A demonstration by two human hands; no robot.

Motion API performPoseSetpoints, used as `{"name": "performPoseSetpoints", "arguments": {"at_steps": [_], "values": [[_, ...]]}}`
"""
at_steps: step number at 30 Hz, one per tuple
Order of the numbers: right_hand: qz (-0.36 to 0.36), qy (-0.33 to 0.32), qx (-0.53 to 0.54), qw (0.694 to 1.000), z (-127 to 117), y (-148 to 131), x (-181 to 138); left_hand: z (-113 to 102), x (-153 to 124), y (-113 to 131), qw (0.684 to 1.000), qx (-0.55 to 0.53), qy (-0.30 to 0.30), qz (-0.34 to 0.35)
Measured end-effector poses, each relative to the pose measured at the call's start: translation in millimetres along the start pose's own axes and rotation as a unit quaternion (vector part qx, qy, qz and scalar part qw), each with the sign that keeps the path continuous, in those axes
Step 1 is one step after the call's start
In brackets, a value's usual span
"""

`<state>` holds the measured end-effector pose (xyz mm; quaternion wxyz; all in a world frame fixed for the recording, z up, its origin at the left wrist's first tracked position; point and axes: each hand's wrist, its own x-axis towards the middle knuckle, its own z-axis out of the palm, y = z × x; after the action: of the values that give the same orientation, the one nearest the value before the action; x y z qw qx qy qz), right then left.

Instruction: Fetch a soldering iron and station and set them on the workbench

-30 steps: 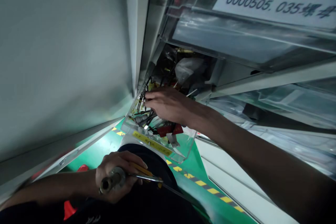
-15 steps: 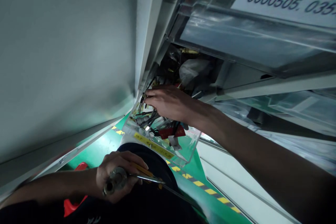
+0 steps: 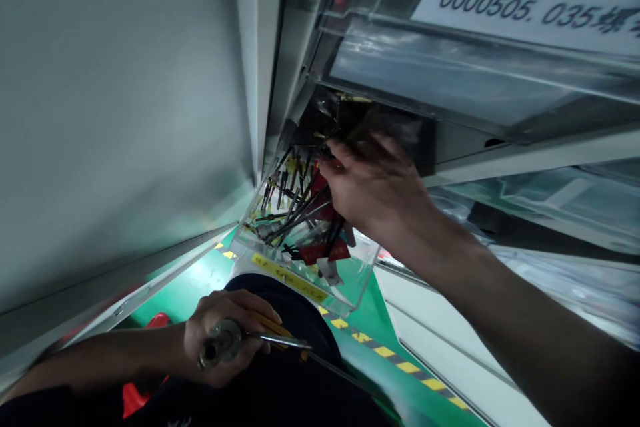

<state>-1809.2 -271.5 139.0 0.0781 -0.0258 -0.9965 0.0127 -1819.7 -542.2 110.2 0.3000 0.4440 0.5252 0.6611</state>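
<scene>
My right hand (image 3: 385, 190) reaches over the back half of a pulled-out clear plastic drawer (image 3: 357, 290). Its fingers are apart, slightly blurred, and I see nothing held in them. Just left of its fingertips, thin dark rods (image 3: 300, 213) and many small bits lie in the drawer. A red packet (image 3: 325, 252) and a white scrap (image 3: 329, 271) are near the front. My left hand (image 3: 213, 313) stays low, close to my body, closed around a metal tool with a hollow round end (image 3: 227, 340). A yellow strip and a shiny metal shaft stick out on its right side.
A grey panel (image 3: 120, 93) rises close on the left. Another clear drawer with a printed label (image 3: 520, 7) overhangs from above. More clear bins (image 3: 565, 200) stand at right. Below are a green floor with yellow-black tape (image 3: 385, 351) and something red (image 3: 135, 397).
My right hand has moved right and deeper into the drawer, uncovering the rods and small bits at left. The left hand keeps its grip in the same place. The view has shifted slightly.
</scene>
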Motion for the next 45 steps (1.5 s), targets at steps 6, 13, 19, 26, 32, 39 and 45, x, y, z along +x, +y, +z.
{"name": "performPoseSetpoints", "arguments": {"at_steps": [6,13,19,26,32,39,45], "values": [[0.021,-0.063,-0.033,0.997,-14,2,-9,2,-2,-1,1.000,0.014,0.006,0.007],[-0.029,-0.095,-0.132,0.986,-24,3,-12,2,-3,-3,1.000,0.011,0.008,0.013],[0.007,-0.148,-0.110,0.983,-32,-1,-7,2,-5,-2,1.000,0.013,-0.005,0.000],[-0.009,-0.108,-0.098,0.989,-33,-6,12,3,-5,-3,1.000,0.013,-0.003,-0.006],[0.036,-0.179,-0.077,0.980,-27,-4,17,4,-5,-2,1.000,0.016,0.001,-0.007],[0.012,-0.175,-0.081,0.981,-37,0,3,6,-4,-4,0.999,0.032,0.015,-0.014],[-0.088,-0.111,-0.061,0.988,-27,6,0,7,-2,-3,0.999,0.039,0.023,-0.005]]}}
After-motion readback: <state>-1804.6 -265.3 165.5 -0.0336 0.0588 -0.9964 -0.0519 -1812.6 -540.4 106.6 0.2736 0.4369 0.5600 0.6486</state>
